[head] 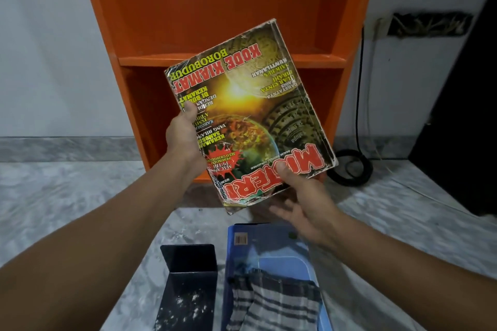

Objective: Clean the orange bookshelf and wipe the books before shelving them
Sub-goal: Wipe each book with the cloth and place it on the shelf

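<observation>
You hold a worn magazine (250, 115) up in front of the orange bookshelf (215, 8), with its cover facing you and its print upside down. It is tilted and clear of the floor (67, 196). Your left hand (185, 140) grips its left edge, thumb on the cover and fingers hidden behind. Your right hand (304, 196) holds the lower right corner with the thumb pressed on the red title; its lower fingers spread loosely below the magazine. The hands are apart, one on each side.

The magazine covers part of the bookshelf's middle board and lower compartment.

On the floor near you lies a blue book (271, 242), with a striped cloth (277, 301) draped over its near end. A black bookend (191, 263), speckled with white dust, stands just left of the book. A coiled black cable (352, 166) lies on the floor to the right of the bookshelf.
</observation>
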`<action>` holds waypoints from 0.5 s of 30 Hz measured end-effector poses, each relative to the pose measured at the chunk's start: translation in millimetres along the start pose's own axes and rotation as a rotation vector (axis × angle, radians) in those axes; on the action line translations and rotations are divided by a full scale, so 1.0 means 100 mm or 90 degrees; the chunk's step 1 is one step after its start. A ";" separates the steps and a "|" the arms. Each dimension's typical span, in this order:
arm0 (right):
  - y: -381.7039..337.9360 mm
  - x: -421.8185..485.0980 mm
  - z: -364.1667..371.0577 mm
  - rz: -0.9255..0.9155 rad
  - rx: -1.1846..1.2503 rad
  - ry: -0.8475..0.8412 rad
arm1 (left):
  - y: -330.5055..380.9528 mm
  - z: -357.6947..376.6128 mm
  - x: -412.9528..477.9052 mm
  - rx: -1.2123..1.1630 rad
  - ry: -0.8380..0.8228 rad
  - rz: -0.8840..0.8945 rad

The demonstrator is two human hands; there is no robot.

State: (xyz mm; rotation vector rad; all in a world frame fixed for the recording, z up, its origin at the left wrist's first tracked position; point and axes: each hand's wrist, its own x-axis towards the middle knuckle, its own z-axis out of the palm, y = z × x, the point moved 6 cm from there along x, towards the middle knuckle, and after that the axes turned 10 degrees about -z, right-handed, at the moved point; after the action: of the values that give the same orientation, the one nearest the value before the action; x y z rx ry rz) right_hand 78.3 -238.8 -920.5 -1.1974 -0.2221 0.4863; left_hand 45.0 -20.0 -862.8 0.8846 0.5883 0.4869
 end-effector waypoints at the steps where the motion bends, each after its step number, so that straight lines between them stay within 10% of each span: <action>1: -0.09 0.05 -0.03 -0.036 0.030 0.057 | 0.00 -0.01 0.03 -0.021 -0.001 -0.004; 5: -0.63 0.12 0.00 -0.227 -0.087 0.141 | 0.03 -0.13 -0.01 -0.010 0.037 0.029; 10: -1.45 0.06 0.34 -0.434 -0.399 0.052 | 0.20 -0.53 -0.08 0.395 0.294 0.040; 15: -1.88 -0.09 1.02 -0.549 -0.766 -0.136 | 0.74 -0.25 -0.42 0.760 0.165 0.486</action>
State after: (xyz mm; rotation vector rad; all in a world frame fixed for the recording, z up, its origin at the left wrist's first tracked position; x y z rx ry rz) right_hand 73.8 -209.4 -708.6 -2.0138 -1.2779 -0.3813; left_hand -13.8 9.0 -802.7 2.2443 0.7690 0.9685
